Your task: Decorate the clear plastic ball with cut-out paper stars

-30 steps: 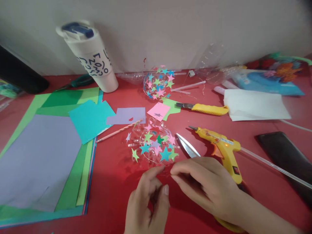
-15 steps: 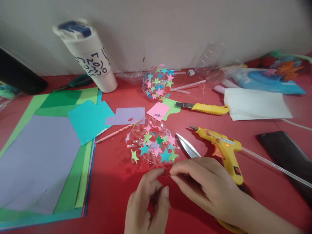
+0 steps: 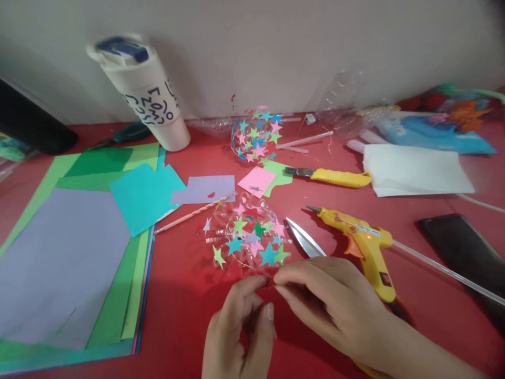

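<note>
Low in the view, my right hand [image 3: 331, 300] has its thumb and forefinger pinched on a thin wire [image 3: 270, 284], only a short bit of which shows. To its left, my left hand [image 3: 240, 326] is loosely curled, thumb and forefinger apart, the forefinger tip at the wire's other side. Just beyond both hands lies a clear plastic ornament [image 3: 252, 239] covered in pink, green, blue and purple paper stars. A thin strand loops around it. Close to my right knuckles, scissors [image 3: 303, 237] show their silver blades; my right hand hides part of them.
A yellow glue gun [image 3: 366, 242] with its light on lies right, near a dark phone [image 3: 461, 252]. Behind are a yellow cutter knife [image 3: 339, 177] and a second starred ball [image 3: 256, 134]. Coloured paper sheets [image 3: 59, 263], a striped pencil [image 3: 189, 215] and a white tumbler [image 3: 150, 95] stand left.
Both hands keep nearly the same place and pose; the right fingertips shift very slightly at the wire. The view moves by a tiny amount.
</note>
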{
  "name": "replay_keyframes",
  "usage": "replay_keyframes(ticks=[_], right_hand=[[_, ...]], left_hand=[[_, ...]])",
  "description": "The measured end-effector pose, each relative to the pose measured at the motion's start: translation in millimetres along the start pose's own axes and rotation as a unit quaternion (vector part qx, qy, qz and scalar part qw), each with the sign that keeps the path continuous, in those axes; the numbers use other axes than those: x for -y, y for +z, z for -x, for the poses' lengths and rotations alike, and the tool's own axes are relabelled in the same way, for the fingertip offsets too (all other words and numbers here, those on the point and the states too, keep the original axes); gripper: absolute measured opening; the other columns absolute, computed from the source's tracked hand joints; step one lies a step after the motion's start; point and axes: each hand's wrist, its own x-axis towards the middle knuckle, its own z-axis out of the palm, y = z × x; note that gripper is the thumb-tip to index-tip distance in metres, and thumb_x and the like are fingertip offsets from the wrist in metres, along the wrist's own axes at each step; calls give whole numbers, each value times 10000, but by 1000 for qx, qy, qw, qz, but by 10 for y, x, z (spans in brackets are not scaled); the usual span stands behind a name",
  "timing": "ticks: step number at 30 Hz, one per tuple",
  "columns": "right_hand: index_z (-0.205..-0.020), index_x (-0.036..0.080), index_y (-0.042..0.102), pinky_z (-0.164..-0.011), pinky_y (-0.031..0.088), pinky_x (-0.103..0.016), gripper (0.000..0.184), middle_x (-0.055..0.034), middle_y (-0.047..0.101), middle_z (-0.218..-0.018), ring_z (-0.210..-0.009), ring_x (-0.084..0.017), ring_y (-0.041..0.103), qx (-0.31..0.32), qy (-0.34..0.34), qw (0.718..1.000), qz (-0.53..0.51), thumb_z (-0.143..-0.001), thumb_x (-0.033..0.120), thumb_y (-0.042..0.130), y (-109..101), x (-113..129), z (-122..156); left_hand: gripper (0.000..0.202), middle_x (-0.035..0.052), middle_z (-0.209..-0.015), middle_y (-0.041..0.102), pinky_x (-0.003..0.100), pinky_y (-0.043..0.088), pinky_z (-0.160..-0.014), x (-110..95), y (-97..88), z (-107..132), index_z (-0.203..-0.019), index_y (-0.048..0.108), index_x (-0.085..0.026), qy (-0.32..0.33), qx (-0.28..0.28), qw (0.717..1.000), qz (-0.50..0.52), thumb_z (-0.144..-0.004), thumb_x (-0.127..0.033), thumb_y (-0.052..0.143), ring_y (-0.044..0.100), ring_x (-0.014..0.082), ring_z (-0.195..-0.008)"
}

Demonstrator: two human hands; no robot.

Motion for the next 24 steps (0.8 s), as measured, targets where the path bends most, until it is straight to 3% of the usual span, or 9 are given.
replay_keyframes(ticks=[4, 7, 15, 24], right_hand=[[-1039, 217, 538, -624, 462, -249, 160, -3, 711, -809, -644, -136, 636, -28, -7, 999, 28, -887, 178, 507, 8, 6, 1], [-1066, 214, 533, -610, 456, -249, 191, 5, 694, -773, -616, -133, 622, -15, -2, 999, 32, -882, 182, 496, 19, 8, -2], [-994, 220, 547, -517, 379, -250, 139, 29, 636, -644, -543, -139, 579, 31, 14, 999, 31, -880, 185, 474, 40, 18, -10], [-917, 209, 561, -526, 381, -240, 105, 4, 664, -678, -561, -138, 586, 20, 6, 1000, 20, -889, 191, 462, 32, 69, -53]], left_hand=[[249, -45, -546, 532, 199, 389, -431, -1, 3, -2, -1072, 596, -237, 3, -10, 1000, 3, -854, -338, 528, 452, 88, -418], [245, -49, -553, 541, 197, 388, -435, 2, 4, -10, -1084, 576, -251, 6, -7, 1000, 5, -859, -328, 518, 458, 87, -422], [205, -53, -558, 545, 198, 387, -450, 17, 15, -22, -1048, 548, -247, 0, -1, 1000, 8, -859, -319, 511, 479, 92, -453], [205, -45, -611, 535, 190, 370, -451, 64, -11, -32, -1071, 527, -254, -7, 20, 1000, 5, -881, -296, 463, 445, 85, -471]])
